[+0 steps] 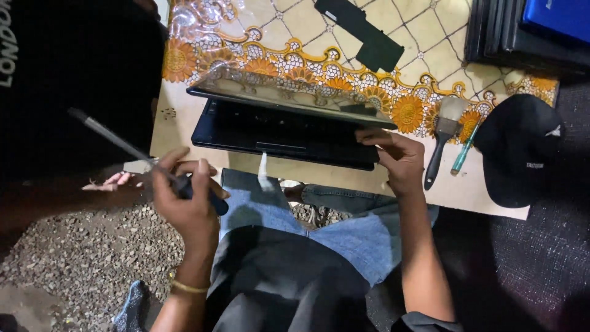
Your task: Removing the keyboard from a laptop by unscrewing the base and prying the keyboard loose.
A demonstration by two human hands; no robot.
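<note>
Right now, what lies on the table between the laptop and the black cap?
In the head view, a paintbrush and a small teal tool lie side by side between the laptop and the black cap. The right hand rests at the laptop's corner.

Low surface [184, 126] with a floral orange-and-cream cover; half-open black laptop [283, 132] near its front edge; black battery pack [359, 31] further back; paintbrush [444, 138], teal pen [464, 150], black cap [519, 147] at right; dark stacked devices [522, 37] in the far right corner.
</note>
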